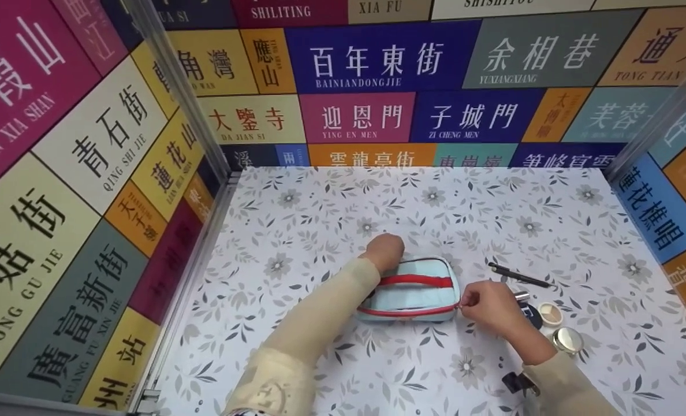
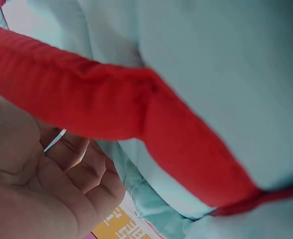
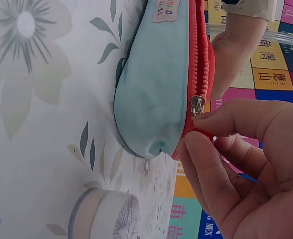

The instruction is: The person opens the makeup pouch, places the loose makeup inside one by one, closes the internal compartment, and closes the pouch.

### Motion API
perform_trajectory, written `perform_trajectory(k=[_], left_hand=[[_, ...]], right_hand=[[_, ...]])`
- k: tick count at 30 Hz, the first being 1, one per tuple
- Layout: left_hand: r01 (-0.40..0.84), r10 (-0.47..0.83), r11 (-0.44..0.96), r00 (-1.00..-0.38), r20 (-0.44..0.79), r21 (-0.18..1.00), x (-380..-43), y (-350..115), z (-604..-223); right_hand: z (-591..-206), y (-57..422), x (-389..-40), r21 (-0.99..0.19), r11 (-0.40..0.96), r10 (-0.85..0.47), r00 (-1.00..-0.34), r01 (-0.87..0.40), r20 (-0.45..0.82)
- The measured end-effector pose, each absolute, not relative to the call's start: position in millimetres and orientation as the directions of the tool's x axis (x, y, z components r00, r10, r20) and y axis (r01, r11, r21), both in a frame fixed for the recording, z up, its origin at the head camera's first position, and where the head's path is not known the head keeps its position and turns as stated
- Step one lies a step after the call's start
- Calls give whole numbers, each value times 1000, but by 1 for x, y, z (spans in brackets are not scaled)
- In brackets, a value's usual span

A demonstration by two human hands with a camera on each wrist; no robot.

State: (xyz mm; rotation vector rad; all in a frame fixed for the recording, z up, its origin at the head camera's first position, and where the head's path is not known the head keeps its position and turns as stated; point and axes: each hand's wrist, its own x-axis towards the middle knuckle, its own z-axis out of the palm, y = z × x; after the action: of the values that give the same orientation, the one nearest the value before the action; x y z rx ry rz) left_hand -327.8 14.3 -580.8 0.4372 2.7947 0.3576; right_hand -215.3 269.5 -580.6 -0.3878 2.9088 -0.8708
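Note:
A pale blue pouch [image 1: 412,294] with a red zipper and a red strap [image 1: 417,280] lies in the middle of the table. My right hand [image 1: 487,306] is at its right end. In the right wrist view, thumb and forefinger pinch the silver zipper pull [image 3: 197,107]; the red teeth above it stand apart. My left hand [image 1: 385,252] is at the pouch's back left corner, gripping its edge with curled fingers. In the left wrist view, the left palm [image 2: 42,189] shows below the strap, and the pouch hides part of the fingers.
Right of my right hand lie two dark pencils [image 1: 522,275], a silver tube [image 1: 521,296], a dark round case [image 1: 530,316], a three-shade compact [image 1: 551,314] and a gold-rimmed round case [image 1: 567,340]. Panels with lettering [image 1: 383,58] wall the flower-patterned table [image 1: 331,202].

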Motion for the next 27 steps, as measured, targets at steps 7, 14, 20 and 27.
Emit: perform_trajectory(k=[7, 14, 20, 27], left_hand=[[244, 324, 921, -914, -245, 305, -329, 12, -579], [265, 323, 933, -915, -243, 242, -332, 9, -579], [279, 339, 927, -909, -242, 251, -329, 11, -578], [294, 351, 922, -909, -225, 251, -326, 16, -583]], right_hand=[[-580, 271, -221, -558, 799, -260, -965, -225, 16], [-579, 270, -228, -573, 786, -268, -963, -232, 22], [-580, 274, -228, -573, 791, -259, -966, -214, 3], [-583, 280, -228, -557, 804, -250, -968, -208, 0]])
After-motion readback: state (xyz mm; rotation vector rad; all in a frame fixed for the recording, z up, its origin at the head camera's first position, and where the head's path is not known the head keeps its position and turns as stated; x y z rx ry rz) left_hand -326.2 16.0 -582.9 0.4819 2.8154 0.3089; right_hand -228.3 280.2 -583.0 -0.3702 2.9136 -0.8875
